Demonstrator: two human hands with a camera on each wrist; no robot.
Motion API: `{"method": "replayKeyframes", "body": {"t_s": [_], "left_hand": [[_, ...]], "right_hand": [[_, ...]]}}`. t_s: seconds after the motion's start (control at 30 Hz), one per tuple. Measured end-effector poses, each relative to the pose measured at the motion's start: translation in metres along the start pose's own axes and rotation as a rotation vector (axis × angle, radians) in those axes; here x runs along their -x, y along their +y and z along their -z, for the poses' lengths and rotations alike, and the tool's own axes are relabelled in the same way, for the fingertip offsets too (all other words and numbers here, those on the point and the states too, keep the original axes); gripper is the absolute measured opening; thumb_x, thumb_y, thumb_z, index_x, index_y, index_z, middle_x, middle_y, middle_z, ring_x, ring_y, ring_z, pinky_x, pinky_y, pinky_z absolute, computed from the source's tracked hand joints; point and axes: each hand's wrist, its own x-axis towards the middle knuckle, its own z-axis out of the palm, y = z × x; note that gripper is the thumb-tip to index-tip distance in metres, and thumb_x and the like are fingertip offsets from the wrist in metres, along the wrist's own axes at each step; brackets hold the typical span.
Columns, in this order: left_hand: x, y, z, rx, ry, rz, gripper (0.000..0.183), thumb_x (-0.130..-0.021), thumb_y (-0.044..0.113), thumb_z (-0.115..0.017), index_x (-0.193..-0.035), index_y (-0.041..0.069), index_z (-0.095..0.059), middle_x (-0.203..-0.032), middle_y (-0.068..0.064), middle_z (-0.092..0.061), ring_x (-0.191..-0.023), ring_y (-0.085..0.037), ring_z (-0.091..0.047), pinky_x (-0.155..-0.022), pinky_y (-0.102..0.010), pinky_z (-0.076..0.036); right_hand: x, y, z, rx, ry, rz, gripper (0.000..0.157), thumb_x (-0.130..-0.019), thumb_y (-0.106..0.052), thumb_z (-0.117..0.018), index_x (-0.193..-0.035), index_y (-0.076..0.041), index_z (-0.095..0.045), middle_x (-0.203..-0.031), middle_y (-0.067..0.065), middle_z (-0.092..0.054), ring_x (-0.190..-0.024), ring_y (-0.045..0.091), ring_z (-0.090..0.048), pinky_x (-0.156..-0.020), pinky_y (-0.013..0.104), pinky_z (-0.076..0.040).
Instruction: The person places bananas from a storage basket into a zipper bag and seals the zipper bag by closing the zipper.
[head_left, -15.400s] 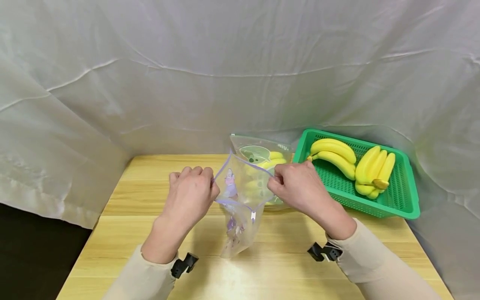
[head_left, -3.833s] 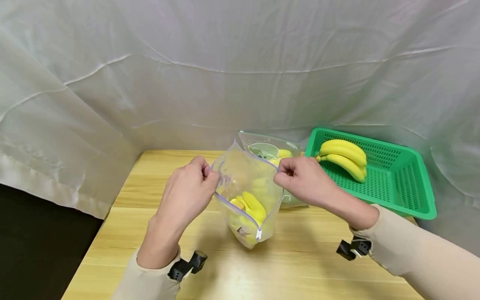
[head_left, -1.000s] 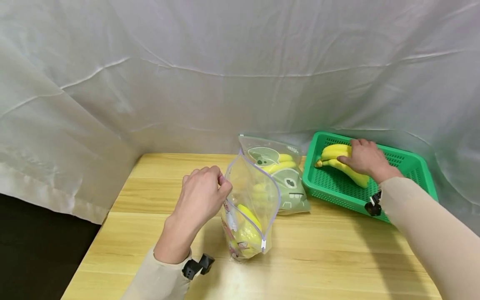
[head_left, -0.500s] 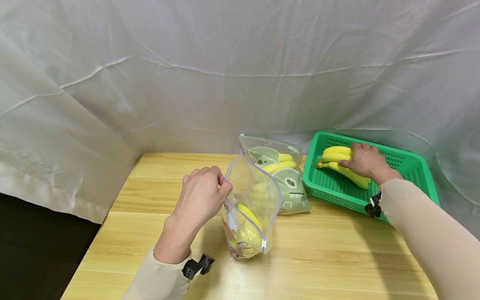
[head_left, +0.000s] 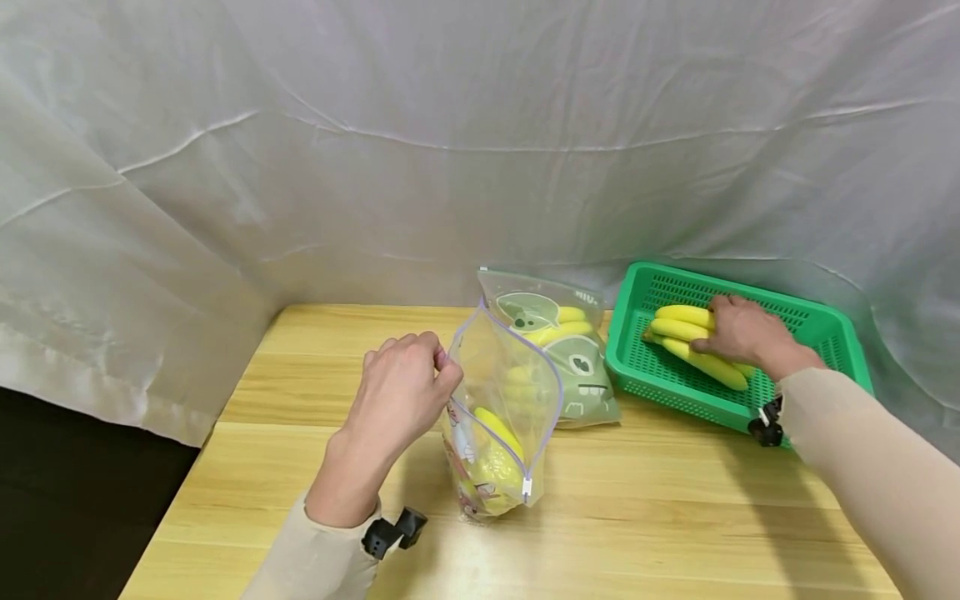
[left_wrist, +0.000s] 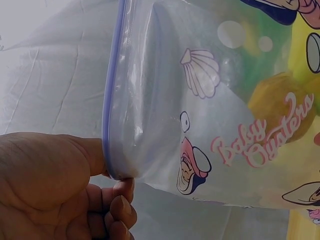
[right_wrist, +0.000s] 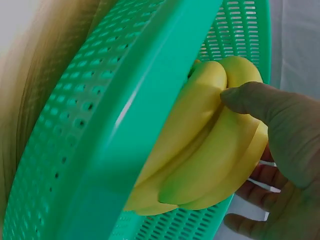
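Note:
My left hand (head_left: 401, 385) pinches the purple zip edge of a clear slider bag (head_left: 504, 400) by one corner, its mouth standing wide. Inside that bag lies a bunch of yellow bananas (head_left: 497, 467); shells and "Baby Oysters" lettering are printed on its side in the left wrist view. Within the green basket (head_left: 628, 333), my right hand (head_left: 750, 333) grips another banana bunch (head_left: 693, 350). In the right wrist view the thumb (right_wrist: 247, 97) presses on top of the bananas (right_wrist: 210, 155), with the other fingers at the far side, partly hidden.
A green printed slider bag (head_left: 592, 379) holding bananas lies behind the clear bag, close to the basket's left wall. Everything stands on a wooden table (head_left: 315, 467). A grey cloth (head_left: 450, 150) hangs behind, near the table's back edge.
Earlier the clear bag held no bananas, and two bunches lay in the basket. My right hand has left the bag's rim for the basket. Lately it has shifted and turned the remaining bunch rightward.

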Motion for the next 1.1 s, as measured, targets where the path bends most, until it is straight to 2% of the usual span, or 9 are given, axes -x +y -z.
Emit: {"method": "replayKeyframes", "body": {"t_s": [0.2, 0.4, 0.63, 0.9, 1.1], "left_hand": [[0.001, 0.000, 0.002, 0.007, -0.007, 0.005, 0.015, -0.090, 0.016, -0.056, -0.075, 0.014, -0.056, -0.072, -0.001, -0.056, -0.076, -0.027, -0.054, -0.073, -0.038, -0.034], [0.001, 0.001, 0.002, 0.011, -0.012, 0.005, 0.015, -0.089, 0.017, -0.056, -0.075, 0.014, -0.056, -0.072, -0.002, -0.056, -0.076, -0.027, -0.053, -0.073, -0.038, -0.034], [0.001, 0.001, 0.002, 0.015, -0.023, 0.007, 0.015, -0.090, 0.017, -0.055, -0.075, 0.014, -0.056, -0.072, -0.002, -0.055, -0.075, -0.027, -0.052, -0.073, -0.038, -0.032], [0.002, 0.001, 0.005, 0.018, -0.023, 0.010, 0.014, -0.090, 0.016, -0.055, -0.076, 0.013, -0.056, -0.072, -0.002, -0.055, -0.075, -0.027, -0.051, -0.073, -0.038, -0.031], [0.002, 0.002, 0.006, 0.019, -0.017, 0.005, 0.014, -0.089, 0.016, -0.055, -0.076, 0.013, -0.056, -0.072, -0.002, -0.054, -0.074, -0.027, -0.051, -0.072, -0.038, -0.031]], "right_hand": [[0.002, 0.001, -0.004, 0.046, -0.016, 0.000, 0.089, -0.093, -0.055, -0.071, -0.141, 0.013, -0.041, -0.134, 0.040, -0.047, -0.118, 0.058, -0.048, -0.089, 0.074, -0.045], [0.002, 0.002, -0.010, 0.046, 0.025, 0.031, 0.083, -0.091, -0.052, -0.073, -0.137, 0.010, -0.041, -0.120, 0.033, -0.053, -0.105, 0.049, -0.052, -0.084, 0.066, -0.046], [0.003, 0.006, -0.009, 0.074, 0.084, 0.053, 0.073, -0.091, -0.049, -0.074, -0.123, 0.007, -0.041, -0.103, 0.025, -0.049, -0.090, 0.040, -0.045, -0.079, 0.055, -0.042], [0.012, -0.009, 0.019, 0.170, 0.131, 0.071, 0.071, -0.090, -0.050, -0.073, -0.113, 0.008, -0.040, -0.095, 0.023, -0.047, -0.085, 0.038, -0.043, -0.077, 0.051, -0.040], [0.027, -0.031, 0.048, 0.192, 0.231, 0.108, 0.069, -0.089, -0.050, -0.075, -0.107, 0.007, -0.041, -0.092, 0.021, -0.047, -0.082, 0.037, -0.046, -0.075, 0.052, -0.042]]}}
